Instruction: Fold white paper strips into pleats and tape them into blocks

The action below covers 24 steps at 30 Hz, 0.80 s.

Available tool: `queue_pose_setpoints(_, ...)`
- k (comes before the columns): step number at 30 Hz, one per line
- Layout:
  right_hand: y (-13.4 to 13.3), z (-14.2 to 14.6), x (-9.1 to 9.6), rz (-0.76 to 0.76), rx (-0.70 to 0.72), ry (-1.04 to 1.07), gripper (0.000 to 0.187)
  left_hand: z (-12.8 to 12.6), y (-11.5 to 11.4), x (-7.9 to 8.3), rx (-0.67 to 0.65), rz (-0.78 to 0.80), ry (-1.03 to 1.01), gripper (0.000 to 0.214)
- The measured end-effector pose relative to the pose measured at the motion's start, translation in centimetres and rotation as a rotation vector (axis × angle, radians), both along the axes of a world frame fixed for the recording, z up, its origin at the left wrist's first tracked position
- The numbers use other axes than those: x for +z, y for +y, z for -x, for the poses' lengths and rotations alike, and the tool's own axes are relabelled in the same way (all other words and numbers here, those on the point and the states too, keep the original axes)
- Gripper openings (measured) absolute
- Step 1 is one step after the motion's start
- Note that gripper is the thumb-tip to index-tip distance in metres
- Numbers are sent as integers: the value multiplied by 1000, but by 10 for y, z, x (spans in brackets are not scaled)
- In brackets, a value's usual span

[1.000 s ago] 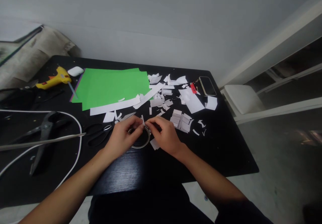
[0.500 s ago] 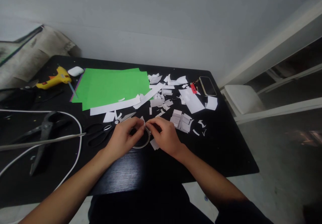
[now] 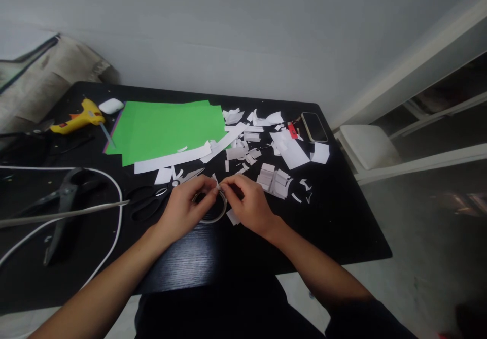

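My left hand (image 3: 186, 207) and my right hand (image 3: 249, 204) meet over a roll of tape (image 3: 215, 214) lying on the black table (image 3: 335, 217). Both hands pinch a small white paper piece (image 3: 216, 182) between fingertips, just above the roll. The left fingers also rest on the roll's near left side. Black-handled scissors (image 3: 160, 197) lie just left of my left hand. A small stack of white paper rectangles (image 3: 274, 180) sits just right of my right hand.
Green paper sheets (image 3: 167, 128) and a long white strip (image 3: 173, 159) lie behind the hands, with several white scraps (image 3: 247, 146) beside them. A phone (image 3: 314, 127), yellow glue gun (image 3: 78, 118), pliers (image 3: 63, 197) and a white cable (image 3: 114, 192) are also on the table. A white stool (image 3: 365, 148) stands right.
The hands stay pinched on the paper piece over the tape roll; only the view shifts slightly.
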State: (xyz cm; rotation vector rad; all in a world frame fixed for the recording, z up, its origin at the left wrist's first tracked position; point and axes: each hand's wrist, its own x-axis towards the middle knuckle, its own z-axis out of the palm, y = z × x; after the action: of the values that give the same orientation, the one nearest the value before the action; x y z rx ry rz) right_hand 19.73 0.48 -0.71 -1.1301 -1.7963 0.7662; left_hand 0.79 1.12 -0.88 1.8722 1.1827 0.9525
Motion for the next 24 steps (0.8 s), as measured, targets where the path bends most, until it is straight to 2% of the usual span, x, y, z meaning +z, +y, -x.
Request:
queue_pose_setpoints(6,-1,0,-3,-160,21,-112,11,-3,0,4,27,3,1,13)
queue_pose_setpoints(11,0,0,-4,-137,1,-86,10,-2,0,4,28,11,-4,13)
queue_pose_setpoints(17,1,0,-1,-67,-77,4,9,1,-1,5,39,145,-123,17)
queue_pose_setpoints(19,2,0,-1,10,-159,107,5,0,-1,7,46,186,-174,19)
queue_pose_setpoints(21,4,0,0,204,-204,294,21,-1,-1,9,54,211,-214,20)
queue_pose_setpoints(24,8,-1,0,577,-70,570,44,-1,-1,12,58,218,-221,21)
